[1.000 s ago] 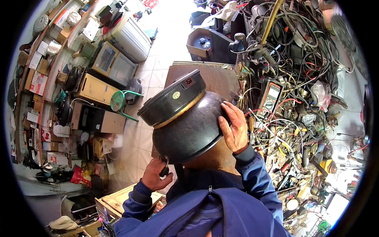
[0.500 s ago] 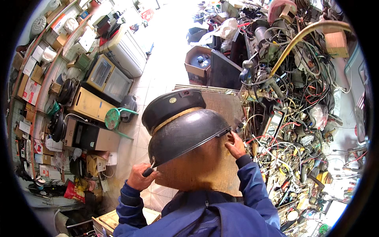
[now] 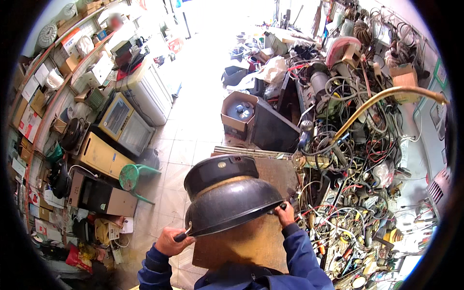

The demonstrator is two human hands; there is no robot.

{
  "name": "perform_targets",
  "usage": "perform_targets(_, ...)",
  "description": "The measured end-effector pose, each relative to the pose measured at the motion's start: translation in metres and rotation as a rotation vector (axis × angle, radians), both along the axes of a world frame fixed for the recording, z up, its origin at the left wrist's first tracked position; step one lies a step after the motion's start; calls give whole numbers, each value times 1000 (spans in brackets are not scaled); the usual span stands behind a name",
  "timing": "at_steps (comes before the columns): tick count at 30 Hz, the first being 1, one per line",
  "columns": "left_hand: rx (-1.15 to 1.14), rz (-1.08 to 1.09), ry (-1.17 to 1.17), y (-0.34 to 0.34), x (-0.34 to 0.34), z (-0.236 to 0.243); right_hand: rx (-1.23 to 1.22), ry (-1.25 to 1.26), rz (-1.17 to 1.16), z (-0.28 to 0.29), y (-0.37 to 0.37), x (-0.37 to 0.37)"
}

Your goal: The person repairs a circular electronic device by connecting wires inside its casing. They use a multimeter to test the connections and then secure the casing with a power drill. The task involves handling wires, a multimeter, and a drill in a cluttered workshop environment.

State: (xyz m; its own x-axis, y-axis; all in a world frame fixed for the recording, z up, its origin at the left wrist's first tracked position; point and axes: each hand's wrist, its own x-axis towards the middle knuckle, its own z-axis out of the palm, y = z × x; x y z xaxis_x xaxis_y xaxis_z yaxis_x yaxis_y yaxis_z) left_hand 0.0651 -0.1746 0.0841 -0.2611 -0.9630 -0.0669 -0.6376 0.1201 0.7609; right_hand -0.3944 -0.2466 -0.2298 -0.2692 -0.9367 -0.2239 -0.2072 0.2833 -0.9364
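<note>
A black electric wok (image 3: 232, 205), a wide bowl joined to a round base (image 3: 220, 171) with a socket in its side, is tipped up on edge over a brown worktable (image 3: 241, 249). Its base faces away from me and its rim toward me. My left hand (image 3: 170, 241) is closed around the black side handle (image 3: 181, 237) at the rim's left. On the right, my right hand (image 3: 285, 214) grips the other handle, mostly covered by my fingers. The inside of the bowl is hidden from view.
Tangled cables and loose parts (image 3: 357, 241) crowd the right side, with a brass-coloured curved pipe (image 3: 382, 104) above them. Beyond the table stands an open cardboard box (image 3: 232, 126). Left are a green stool (image 3: 129, 178), appliances (image 3: 101, 157) and loaded shelves (image 3: 72, 77).
My view has tilted up, so the wok and hands sit lower in the picture. My right hand has closed more fully around its handle. The wok's rim slopes less steeply.
</note>
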Motion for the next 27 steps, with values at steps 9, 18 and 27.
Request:
perform_targets(9,-85,265,155,-33,31,-2,69,40,-62,57,72,24)
perform_targets(18,74,449,265,-145,28,-6,91,114,-72,239,70,34)
perform_targets(27,-40,380,-16,-219,4,-84,-3,239,-189,231,48,20)
